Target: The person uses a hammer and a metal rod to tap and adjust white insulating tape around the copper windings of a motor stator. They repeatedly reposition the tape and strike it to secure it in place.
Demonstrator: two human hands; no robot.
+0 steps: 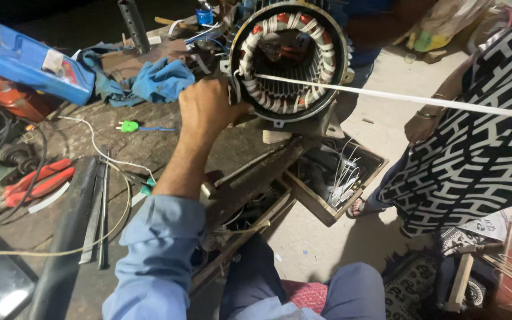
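blue-sleeved left forearm, nearest the lens, runs up the frame to the left hand (207,106), whose fingers are curled against the rim of the round grey metal motor stator (290,59); whether they grip the rim or pinch a wire cannot be told. right hand not in view. dark, scuffed wooden worktop (149,148) carries the stator at its far edge, standing on its side with the bore facing the camera. person in a black-and-white patterned garment (481,148) stands to the right, on the floor, well apart from the stator. open wooden drawer (336,178) juts out below the stator, holding loose white wires. crumpled blue cloth (161,80) lies just left of the hand. long white cord (398,95) stretches taut from the stator's copper windings, bound in white lacing, towards the right edge. red-handled pliers (40,181) lie near the left edge.
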